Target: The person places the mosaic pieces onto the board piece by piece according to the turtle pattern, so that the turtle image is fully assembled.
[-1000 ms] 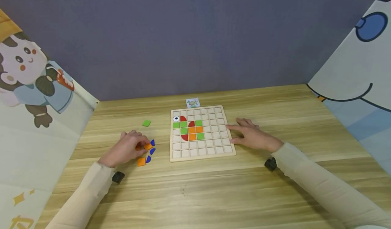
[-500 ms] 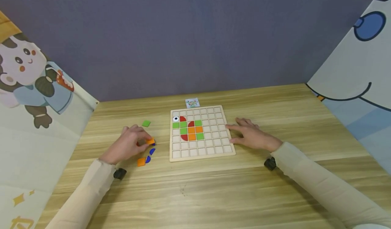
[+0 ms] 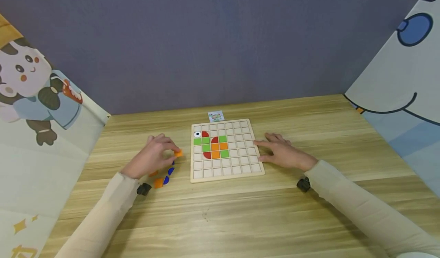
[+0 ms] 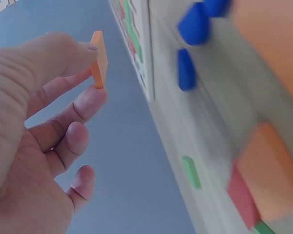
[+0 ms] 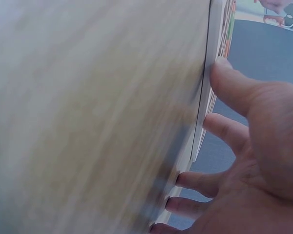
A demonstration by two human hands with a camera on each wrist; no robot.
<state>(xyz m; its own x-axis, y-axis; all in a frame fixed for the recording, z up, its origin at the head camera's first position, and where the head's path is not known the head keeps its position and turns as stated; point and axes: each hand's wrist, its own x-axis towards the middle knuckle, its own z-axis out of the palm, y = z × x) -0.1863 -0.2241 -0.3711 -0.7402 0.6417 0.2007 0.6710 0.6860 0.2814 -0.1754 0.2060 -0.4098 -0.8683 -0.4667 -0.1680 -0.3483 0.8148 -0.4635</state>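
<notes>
Mid-frame, a board (image 3: 245, 160) holds coloured tiles (image 3: 215, 146); the right hand (image 3: 283, 153), spread, touches it, the left hand (image 3: 151, 155) pinches an orange square (image 3: 179, 153).

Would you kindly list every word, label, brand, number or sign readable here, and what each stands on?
No text is readable in any view.
Small card beyond the board: any text on its print is too small to read.
Yellow mark on the left wall: cut off by the frame edge, so I cannot tell whether it is lettering.
</notes>
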